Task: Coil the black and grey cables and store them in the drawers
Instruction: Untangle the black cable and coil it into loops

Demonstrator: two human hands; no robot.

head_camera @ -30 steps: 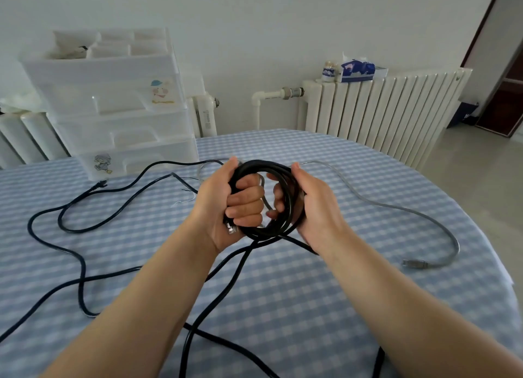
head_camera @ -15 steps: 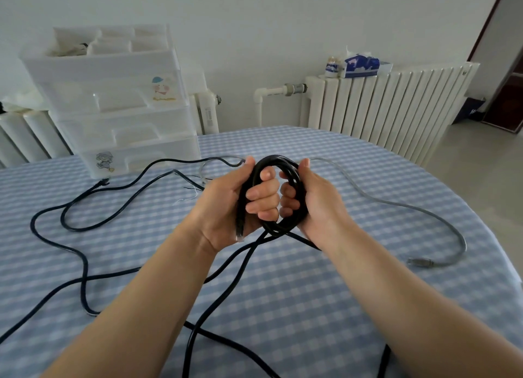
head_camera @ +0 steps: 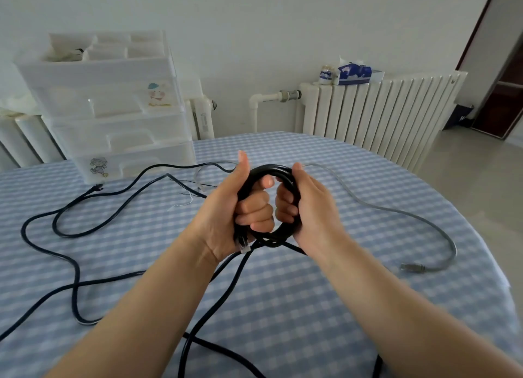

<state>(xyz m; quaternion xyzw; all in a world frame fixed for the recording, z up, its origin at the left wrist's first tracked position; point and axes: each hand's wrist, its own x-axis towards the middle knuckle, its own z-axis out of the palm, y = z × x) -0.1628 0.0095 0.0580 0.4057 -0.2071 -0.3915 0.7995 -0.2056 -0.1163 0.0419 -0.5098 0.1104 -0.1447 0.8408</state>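
Two hands point(head_camera: 240, 207) point(head_camera: 307, 207) above checked tabletop point(head_camera: 311, 307). One black cable point(head_camera: 268, 171), partly coiled; one grey cable point(head_camera: 396, 212). One white drawer unit point(head_camera: 113, 117) with three drawers. Two radiators point(head_camera: 382, 114) point(head_camera: 17, 139) along wall. One tissue pack point(head_camera: 355, 73), one small jar point(head_camera: 325, 74) on right radiator.

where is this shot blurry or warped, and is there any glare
Head view: sharpest at the hands and black coil; forearms and near tablecloth smear toward the bottom edge; wide-angle lens bows the radiator and drawers; soft, even daylight, no harsh glare, only faint shadows.
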